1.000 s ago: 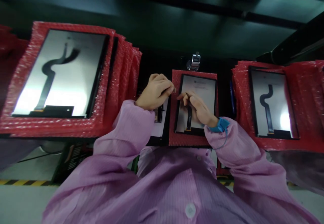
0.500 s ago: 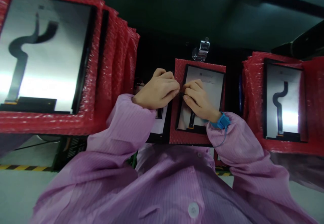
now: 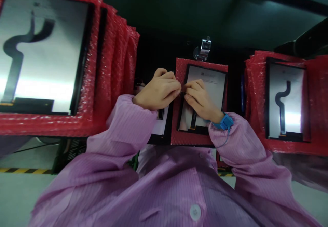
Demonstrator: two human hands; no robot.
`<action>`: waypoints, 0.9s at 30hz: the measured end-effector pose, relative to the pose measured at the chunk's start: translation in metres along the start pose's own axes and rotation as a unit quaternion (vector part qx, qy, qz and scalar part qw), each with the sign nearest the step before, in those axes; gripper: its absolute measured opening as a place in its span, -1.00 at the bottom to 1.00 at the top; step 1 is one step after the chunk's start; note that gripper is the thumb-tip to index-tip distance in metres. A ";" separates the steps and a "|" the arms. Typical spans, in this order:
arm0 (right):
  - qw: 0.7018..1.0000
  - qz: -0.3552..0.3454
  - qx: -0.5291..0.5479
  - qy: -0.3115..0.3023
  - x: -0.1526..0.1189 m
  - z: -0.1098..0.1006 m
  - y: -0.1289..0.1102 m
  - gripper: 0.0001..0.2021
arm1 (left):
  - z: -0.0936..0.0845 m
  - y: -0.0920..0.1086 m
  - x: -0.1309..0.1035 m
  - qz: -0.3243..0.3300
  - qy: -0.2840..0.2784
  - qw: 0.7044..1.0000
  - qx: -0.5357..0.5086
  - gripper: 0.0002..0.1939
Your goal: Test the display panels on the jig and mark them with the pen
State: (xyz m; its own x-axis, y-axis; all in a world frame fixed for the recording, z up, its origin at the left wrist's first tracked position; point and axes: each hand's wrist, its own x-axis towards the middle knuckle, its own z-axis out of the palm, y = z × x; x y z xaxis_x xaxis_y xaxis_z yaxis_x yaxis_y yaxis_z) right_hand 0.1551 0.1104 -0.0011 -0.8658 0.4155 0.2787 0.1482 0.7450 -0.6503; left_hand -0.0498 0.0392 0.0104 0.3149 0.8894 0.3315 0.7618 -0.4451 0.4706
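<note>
Middle screen (image 3: pixel 212 78) of three visible, on red wrap (image 3: pixel 177 137); long axis runs away from us, leaning right. Our left hand (image 3: pixel 161 91), right hand (image 3: pixel 201 101) bunch at its left edge; grip, we cannot tell.

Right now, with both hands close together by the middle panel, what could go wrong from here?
The small dark piece between the left hand and right hand might slip or bend; the grip on it is too hidden to judge.
The right hand is over the middle panel, so it could smudge or press the panel's face.
The ribbon cable disappears behind the right hand and might get creased or tugged there.
</note>
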 end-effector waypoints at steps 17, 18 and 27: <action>0.996 -0.003 0.023 -0.081 -0.002 -0.010 0.006 -0.64 | -0.003 0.000 0.000 -0.024 -0.039 0.997 -0.063 -0.71; 0.996 -0.003 0.024 -0.086 -0.002 -0.011 0.006 -0.64 | -0.003 0.000 0.000 -0.025 -0.044 0.996 -0.069 -0.71; 0.995 0.013 0.038 -0.093 -0.002 -0.010 0.003 -0.64 | -0.002 -0.002 0.000 -0.027 -0.055 0.993 -0.097 -0.69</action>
State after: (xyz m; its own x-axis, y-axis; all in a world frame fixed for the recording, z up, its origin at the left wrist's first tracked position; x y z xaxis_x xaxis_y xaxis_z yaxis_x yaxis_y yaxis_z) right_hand 0.1624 0.1173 0.0034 -0.9366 0.3249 0.1313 0.1401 0.6907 -0.7095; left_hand -0.0526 0.0396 0.0106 0.3444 0.9140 0.2143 0.6601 -0.3980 0.6371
